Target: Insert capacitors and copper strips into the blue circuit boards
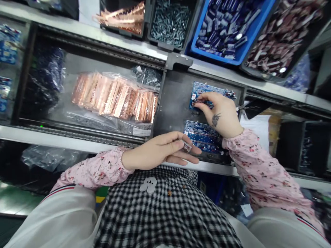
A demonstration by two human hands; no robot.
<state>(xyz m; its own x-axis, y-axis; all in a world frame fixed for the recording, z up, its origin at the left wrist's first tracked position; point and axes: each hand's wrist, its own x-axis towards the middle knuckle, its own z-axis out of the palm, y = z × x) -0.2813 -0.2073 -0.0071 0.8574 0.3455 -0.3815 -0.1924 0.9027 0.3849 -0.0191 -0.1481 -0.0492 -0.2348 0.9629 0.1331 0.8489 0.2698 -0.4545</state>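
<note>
Circuit boards sit on a dark tray, the upper board under the right hand, which pinches a small component onto it. Left hand grips another component nearby; steady, square seating likely matters.

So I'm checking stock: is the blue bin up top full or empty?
Nearly full. The blue bin is heaped with dark cylindrical parts almost to its rim.
</note>
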